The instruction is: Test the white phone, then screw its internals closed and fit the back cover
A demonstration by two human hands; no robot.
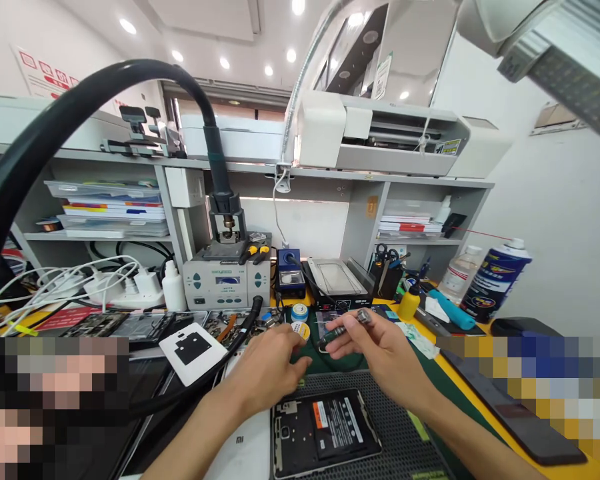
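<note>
An opened phone (325, 430) lies face down on a dark mesh mat (405, 433) in front of me, its battery and orange label showing. My right hand (380, 353) is above the mat, fingers closed round a small metal screwdriver (345, 328) that points left. My left hand (267, 363) hovers beside it with fingers curled, its fingertips close to the screwdriver tip; what they pinch, if anything, is hidden.
A hot-air station (227, 280) with a thick black hose (95, 87) stands behind, next to a blue soldering station (290, 272) and a heating plate (337, 280). A spray can (495, 280) and bottles are at right. White square part (193, 350) and phone frames lie left.
</note>
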